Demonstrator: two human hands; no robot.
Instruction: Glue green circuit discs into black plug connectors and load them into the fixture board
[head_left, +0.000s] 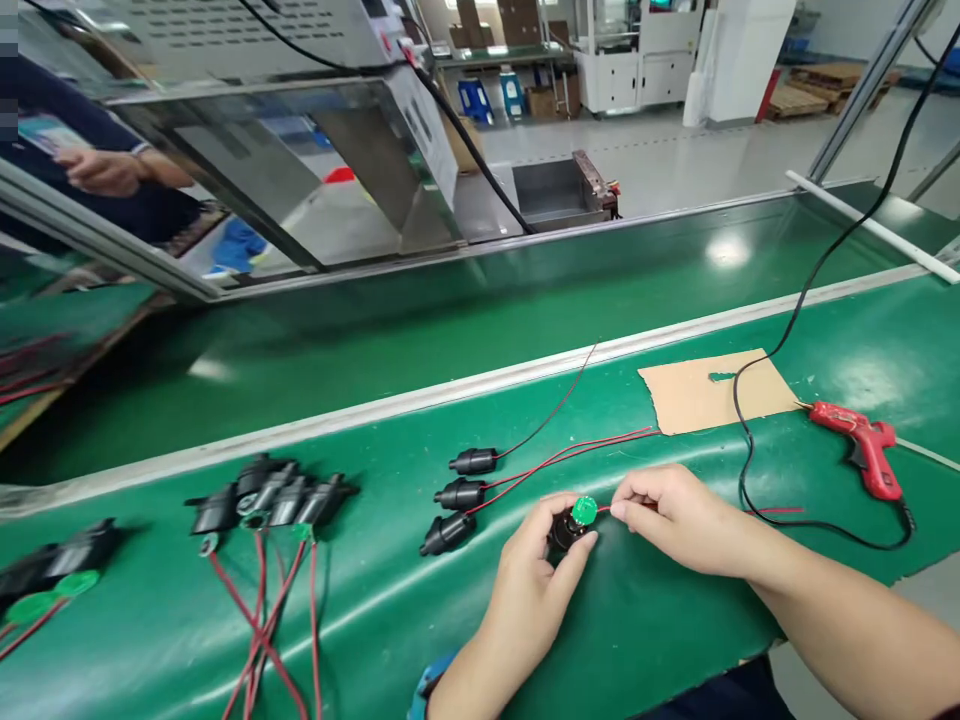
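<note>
Black housing [564,530], just above the green desk [390,620], near its front edge; is held between thumb and fingers of the left hand [525,580]. On the desk, first the big things: piece of cardboard [686,395], flat, with a small cut-out in it, right of the middle. Then the red glue gun [862,445], lying on its side, with nozzle tip at the corner of the cardboard. Black cable [870,546], going from the handle of the glue gun, in a curve, and across the cardboard. To the left, one pile of black housings [285,500] with red wires, and some more black housings [82,550] at the far left side. Nearer to the left hand, three black housings [460,493] side by side, with red wires going toward the right. Right hand [675,515], with thumb and finger pinching a red wire [784,510], visible on both sides of this hand. Smallest: green disc [584,512] on the end of the held housing, facing up, near the wire's end.
</note>
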